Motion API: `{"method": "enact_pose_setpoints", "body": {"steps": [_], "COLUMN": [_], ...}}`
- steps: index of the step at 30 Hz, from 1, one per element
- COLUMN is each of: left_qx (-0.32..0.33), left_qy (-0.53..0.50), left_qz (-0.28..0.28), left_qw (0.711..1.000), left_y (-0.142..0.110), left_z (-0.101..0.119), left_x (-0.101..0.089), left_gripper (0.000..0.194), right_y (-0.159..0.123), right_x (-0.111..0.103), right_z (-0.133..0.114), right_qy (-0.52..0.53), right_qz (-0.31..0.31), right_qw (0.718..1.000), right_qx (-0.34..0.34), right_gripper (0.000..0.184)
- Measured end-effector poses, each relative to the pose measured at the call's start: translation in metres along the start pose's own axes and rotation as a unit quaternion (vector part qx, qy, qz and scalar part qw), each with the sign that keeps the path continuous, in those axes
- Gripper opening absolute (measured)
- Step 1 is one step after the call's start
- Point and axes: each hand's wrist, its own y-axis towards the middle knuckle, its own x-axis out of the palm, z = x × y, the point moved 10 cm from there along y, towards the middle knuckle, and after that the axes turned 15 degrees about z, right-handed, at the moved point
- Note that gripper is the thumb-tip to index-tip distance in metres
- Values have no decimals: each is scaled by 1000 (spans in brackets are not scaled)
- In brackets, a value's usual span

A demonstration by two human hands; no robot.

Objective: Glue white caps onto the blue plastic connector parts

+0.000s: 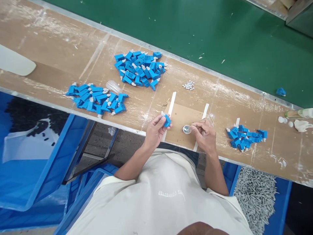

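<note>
My left hand (154,130) is closed round a small blue plastic part (167,121) with a whitish tip, held above the left side of a brown cardboard sheet (178,130). My right hand (204,134) has its fingers pinched together at the rim of a small round clear dish (186,129) over the same sheet. Whether those fingers grip the dish or something thin beside it, I cannot make out. White strips (172,102) run along both sides of the sheet. Past its far edge lies a small pile of pale grey pieces (188,85).
Blue parts lie in a far heap (141,69), a left heap (96,99) and a right heap (245,137). Behind the bench runs a green surface (183,29). Blue bins (46,176) stand below left; a bin of grey pieces (255,195) stands below right. A bottle (305,113) lies far right.
</note>
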Motion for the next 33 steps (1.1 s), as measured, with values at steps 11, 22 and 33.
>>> {"method": "enact_pose_setpoints", "body": {"steps": [11,22,33], "left_qx": [2,-123,-167], "left_qy": [75,73,76], "left_qz": [-88,-159,-197], "left_qw": [993,977,963], "left_y": [-24,-38,-52], "left_z": [-2,-31,-40], "left_x": [21,45,60], "left_gripper": [44,49,50], "right_y": [-5,7,3], "right_x": [-1,-30,-33], "right_z": [-28,-8,-53], "right_qy": [21,211,172], "right_qz": [-80,88,109], "right_qw": [990,971,979], "right_qx": [-117,65,-26], "right_gripper": [16,21,11]}}
